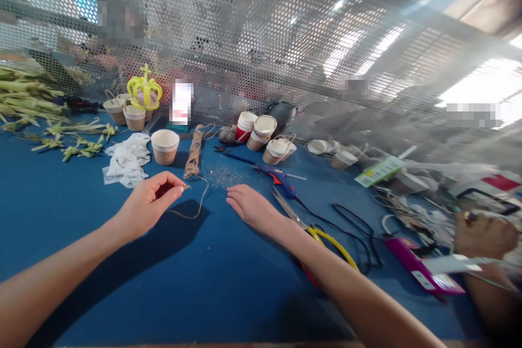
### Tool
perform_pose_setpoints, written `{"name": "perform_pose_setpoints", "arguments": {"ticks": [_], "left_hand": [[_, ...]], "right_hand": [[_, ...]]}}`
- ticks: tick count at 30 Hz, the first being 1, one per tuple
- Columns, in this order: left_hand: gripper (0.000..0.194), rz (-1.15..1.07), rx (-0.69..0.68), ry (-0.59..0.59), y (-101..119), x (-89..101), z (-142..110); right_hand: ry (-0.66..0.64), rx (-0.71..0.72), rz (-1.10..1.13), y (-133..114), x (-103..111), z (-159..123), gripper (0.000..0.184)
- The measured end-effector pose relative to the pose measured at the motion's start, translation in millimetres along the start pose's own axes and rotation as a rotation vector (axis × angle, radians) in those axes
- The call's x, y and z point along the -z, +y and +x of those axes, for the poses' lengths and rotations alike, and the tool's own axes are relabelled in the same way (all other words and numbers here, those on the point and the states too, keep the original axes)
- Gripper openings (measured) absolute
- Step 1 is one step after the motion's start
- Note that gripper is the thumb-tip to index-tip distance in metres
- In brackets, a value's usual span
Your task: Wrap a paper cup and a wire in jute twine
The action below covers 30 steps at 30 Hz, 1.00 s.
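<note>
My left hand (151, 201) is closed in a pinch on the end of a thin brown twine (204, 201), which curves away in a loop over the blue table. The twine's wound bundle (194, 153) lies just beyond my fingertips. To the right, my right hand (253, 207) is held low with its fingers stretched out and nothing visible in them. Small scraps (224, 176) are scattered beyond its fingertips. A pair of scissors (299, 215) with yellow handles lies partly hidden under my right forearm. Behind my left hand stands a white-rimmed paper cup (165, 148) with a brown wrap.
A blue glue gun (277, 178) with a black cord lies right of centre. Several wrapped cups (265, 128) stand along the perforated metal screen (228, 38). Crumpled white plastic (128, 157) and green stalks (28, 92) are at left. Another person's hand (485, 234) is at far right.
</note>
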State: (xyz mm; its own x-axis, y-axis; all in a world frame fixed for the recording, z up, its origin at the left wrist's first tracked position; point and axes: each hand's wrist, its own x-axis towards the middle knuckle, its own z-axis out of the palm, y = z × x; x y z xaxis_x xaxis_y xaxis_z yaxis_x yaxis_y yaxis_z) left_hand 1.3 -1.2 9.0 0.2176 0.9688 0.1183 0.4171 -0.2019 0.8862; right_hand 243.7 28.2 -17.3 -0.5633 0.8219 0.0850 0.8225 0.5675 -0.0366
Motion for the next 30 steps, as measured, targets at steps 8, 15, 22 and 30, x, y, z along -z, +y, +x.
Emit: {"name": "perform_pose_setpoints", "arguments": {"ticks": [8, 15, 22, 30], "left_hand": [[0.018, -0.005, 0.001, 0.0, -1.5, -0.7, 0.0], [0.018, -0.014, 0.018, 0.007, 0.5, 2.1, -1.3], [0.018, -0.016, -0.008, 0.003, -0.2, 2.4, -1.0], [0.017, -0.019, 0.022, 0.005, 1.0, 2.7, -1.7]], "right_hand": [[0.008, 0.052, 0.037, 13.7, -14.3, 67.1, 0.041], [-0.011, 0.079, 0.054, 14.0, -16.4, 32.4, 0.042], [0.084, 0.016, 0.069, 19.8, -8.5, 32.0, 0.034], [0.117, -0.022, 0.106, 17.6, -22.4, 34.7, 0.023]]}}
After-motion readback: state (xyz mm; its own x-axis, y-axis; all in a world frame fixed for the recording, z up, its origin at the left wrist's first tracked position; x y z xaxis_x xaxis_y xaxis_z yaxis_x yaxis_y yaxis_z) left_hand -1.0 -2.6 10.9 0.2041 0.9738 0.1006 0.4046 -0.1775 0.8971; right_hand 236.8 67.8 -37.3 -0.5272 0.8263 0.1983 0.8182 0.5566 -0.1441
